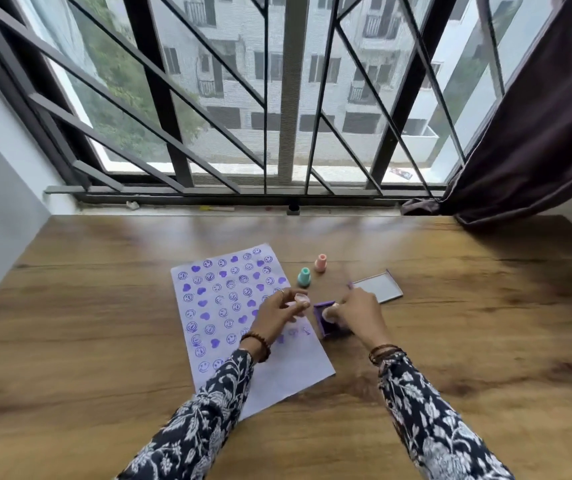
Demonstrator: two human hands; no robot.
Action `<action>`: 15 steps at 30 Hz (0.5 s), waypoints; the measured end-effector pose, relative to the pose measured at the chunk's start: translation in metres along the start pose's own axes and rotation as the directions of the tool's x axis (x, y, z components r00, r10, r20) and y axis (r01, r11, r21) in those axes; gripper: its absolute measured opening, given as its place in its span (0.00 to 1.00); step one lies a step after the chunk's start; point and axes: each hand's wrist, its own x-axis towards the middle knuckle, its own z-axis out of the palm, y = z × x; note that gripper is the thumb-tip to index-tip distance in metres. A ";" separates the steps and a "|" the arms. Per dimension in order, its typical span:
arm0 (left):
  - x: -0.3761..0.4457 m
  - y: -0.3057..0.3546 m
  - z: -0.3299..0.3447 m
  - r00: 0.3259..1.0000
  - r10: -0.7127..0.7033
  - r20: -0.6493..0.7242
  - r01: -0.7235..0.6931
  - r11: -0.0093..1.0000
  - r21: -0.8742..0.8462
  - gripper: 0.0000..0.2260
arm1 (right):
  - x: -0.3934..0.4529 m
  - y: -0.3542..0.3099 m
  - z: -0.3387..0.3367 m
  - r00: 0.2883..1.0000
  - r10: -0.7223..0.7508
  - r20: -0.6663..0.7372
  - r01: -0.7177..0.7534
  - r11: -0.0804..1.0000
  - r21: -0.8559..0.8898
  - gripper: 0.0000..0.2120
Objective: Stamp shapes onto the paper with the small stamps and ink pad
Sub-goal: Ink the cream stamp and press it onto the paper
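A white paper (288,372) lies on the wooden table, covered with several purple smiley and heart prints. My left hand (277,317) hovers over its right edge, fingers closed on a small pale pink stamp (301,299). Just right of the paper sits the purple ink pad (326,322). My right hand (357,315) rests on the pad, with its fingertips pressing a small pale stamp (330,312) into the ink. A teal stamp (304,277) and a peach stamp (320,263) stand upright behind the pad.
The ink pad's grey lid (378,289) lies open just behind my right hand. The wooden table (104,323) runs up to a barred window (277,98). A dark curtain (537,133) hangs at the right, touching the table's far corner.
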 end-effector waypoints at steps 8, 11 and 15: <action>-0.056 -0.014 -0.085 0.980 0.143 -0.137 -0.084 0.926 0.369 0.11 | -0.073 -0.010 0.073 0.976 0.100 0.196 -0.211 0.185 0.960 0.08; -0.074 -0.028 -0.106 0.987 0.069 -0.143 -0.019 0.946 0.323 0.09 | -0.085 -0.014 0.096 0.974 0.058 0.219 -0.225 0.139 0.964 0.11; -0.092 -0.044 -0.109 0.979 0.019 -0.201 0.020 0.982 0.187 0.08 | -0.070 -0.012 0.098 0.974 0.073 0.212 -0.218 0.070 0.974 0.11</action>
